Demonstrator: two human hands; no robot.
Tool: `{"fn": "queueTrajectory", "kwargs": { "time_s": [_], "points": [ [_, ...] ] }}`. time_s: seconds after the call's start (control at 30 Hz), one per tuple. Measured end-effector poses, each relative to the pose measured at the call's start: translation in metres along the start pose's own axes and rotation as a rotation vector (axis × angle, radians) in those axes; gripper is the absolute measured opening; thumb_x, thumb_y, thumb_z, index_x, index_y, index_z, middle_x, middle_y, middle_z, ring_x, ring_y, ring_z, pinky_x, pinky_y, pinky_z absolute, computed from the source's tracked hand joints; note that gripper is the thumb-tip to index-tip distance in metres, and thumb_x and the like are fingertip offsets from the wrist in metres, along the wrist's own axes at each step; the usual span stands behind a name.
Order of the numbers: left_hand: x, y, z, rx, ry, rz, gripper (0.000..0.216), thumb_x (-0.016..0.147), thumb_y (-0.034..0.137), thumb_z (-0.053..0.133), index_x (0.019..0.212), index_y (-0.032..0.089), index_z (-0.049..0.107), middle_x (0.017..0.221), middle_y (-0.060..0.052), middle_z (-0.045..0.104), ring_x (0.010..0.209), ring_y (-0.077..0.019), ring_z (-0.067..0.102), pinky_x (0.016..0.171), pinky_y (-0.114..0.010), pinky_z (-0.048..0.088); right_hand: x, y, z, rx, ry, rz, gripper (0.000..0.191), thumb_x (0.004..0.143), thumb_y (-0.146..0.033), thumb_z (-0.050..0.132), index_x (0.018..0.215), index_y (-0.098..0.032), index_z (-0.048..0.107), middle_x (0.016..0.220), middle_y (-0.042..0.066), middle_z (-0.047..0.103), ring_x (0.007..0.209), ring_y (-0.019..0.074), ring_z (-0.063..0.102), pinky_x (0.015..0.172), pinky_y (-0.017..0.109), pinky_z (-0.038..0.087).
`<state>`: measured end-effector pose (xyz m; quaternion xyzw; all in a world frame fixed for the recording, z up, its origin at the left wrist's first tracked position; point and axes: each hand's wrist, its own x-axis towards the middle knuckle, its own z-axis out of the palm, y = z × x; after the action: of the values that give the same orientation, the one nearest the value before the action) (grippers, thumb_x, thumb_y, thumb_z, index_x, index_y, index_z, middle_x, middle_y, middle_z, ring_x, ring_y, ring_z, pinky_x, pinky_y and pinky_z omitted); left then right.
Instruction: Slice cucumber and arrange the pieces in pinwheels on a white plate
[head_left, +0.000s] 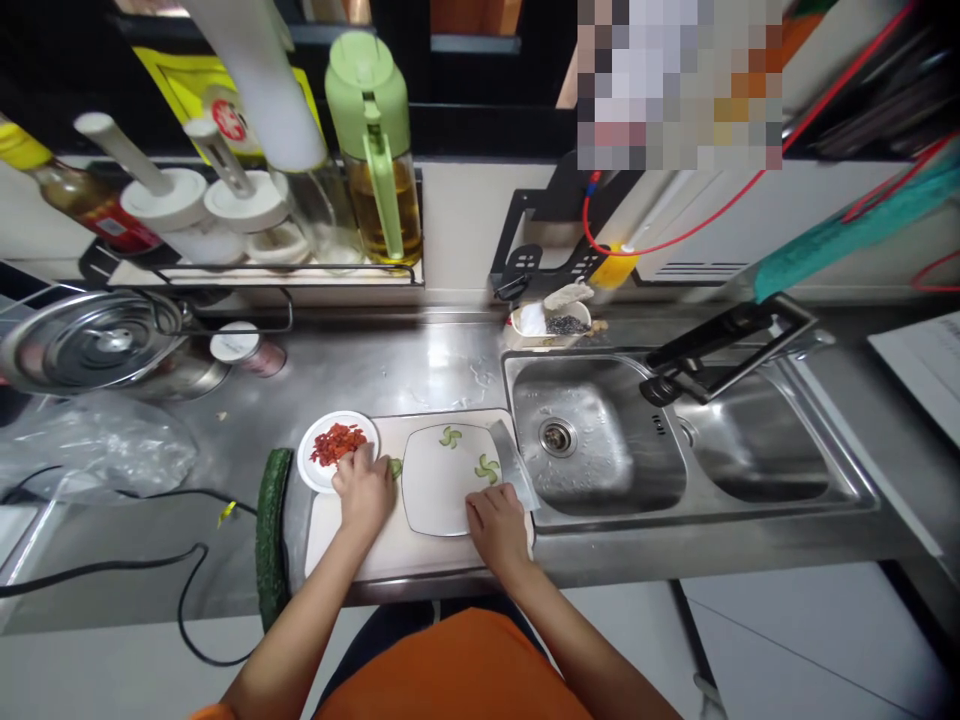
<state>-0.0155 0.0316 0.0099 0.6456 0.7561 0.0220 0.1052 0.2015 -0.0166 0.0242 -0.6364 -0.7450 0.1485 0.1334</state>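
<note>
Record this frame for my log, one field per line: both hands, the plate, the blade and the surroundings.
Left hand: at the white dish, by its red pieces; grip unclear
Right hand: at the near right corner of the squarish plate; grip unclear
Plate contents: two green pinwheel shapes, one near the far edge, one toward the right
Blade: just right of the plate; handle not visible
Under the plate: cutting board
Left of board: cucumber
Right of board: double sink
</note>
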Motion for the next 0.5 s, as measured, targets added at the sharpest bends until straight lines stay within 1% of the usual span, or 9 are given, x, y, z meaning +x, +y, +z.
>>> {"fn": "queueTrajectory", "kwargs": {
  "time_s": [0.07,0.23,0.4,0.5],
  "points": [
    [0.001,0.0,0.0,-0.012,-0.002,-0.009,0.023,0.084,0.024,0.05,0.092,0.025,0.072,0.13,-0.011,0.045,0.111,-0.033,0.033,0.082,-0.047,0.034,-0.001,-0.002,0.001,-0.005,-0.004,-0.005,0.013,0.086,-0.019,0.055,0.08,-0.022,0.066,0.077,0.003,0.059,0.083,0.0193,0.045,0.069,0.029,0.029],
    [0.004,-0.006,0.001,-0.092,0.036,-0.033,0.021,0.081,0.023,0.054,0.093,0.025,0.071,0.124,-0.011,0.049,0.11,-0.0321,0.035,0.084,-0.046,0.033,-0.002,-0.004,0.004,0.005,0.001,-0.002,0.016,0.088,-0.02,0.052,0.08,-0.022,0.065,0.078,0.003,0.059,0.084,0.0193,0.046,0.069,0.03,0.029],
    [0.006,-0.012,0.002,-0.193,0.026,-0.033,0.014,0.077,0.022,0.056,0.082,0.023,0.07,0.108,-0.009,0.058,0.103,-0.0287,0.041,0.086,-0.042,0.034,0.002,-0.007,0.009,0.065,-0.01,-0.019,0.017,0.087,-0.017,0.051,0.078,-0.021,0.064,0.078,0.004,0.059,0.082,0.0185,0.046,0.073,0.029,0.033],
    [0.005,-0.015,-0.002,-0.239,0.024,-0.012,0.011,0.076,0.024,0.056,0.077,0.023,0.068,0.102,-0.008,0.062,0.101,-0.0272,0.045,0.086,-0.04,0.035,0.004,-0.006,0.012,0.06,-0.006,0.003,0.019,0.088,-0.016,0.049,0.077,-0.02,0.064,0.077,0.004,0.059,0.08,0.0184,0.046,0.074,0.029,0.034]
  ]
}}
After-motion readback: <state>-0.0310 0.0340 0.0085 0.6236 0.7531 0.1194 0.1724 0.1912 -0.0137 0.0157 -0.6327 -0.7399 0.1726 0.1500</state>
